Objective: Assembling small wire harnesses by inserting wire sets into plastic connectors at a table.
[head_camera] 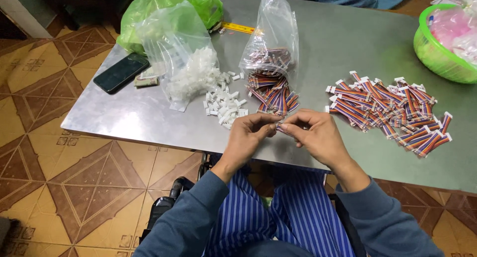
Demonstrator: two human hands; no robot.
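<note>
My left hand and my right hand meet over the near edge of a grey metal table. Between their fingertips they pinch a short multicoloured ribbon cable piece, mostly hidden by the fingers. Just beyond my hands lies a pile of bare multicoloured cable pieces spilling from a clear plastic bag. Small white plastic connectors are scattered left of it, pouring from another clear bag. To the right lies a heap of cable pieces with white connectors on their ends.
A black phone and a small folded paper lie at the table's left. A green plastic bag sits at the back left, a green basket with pink bags at the back right. Patterned floor tiles surround the table.
</note>
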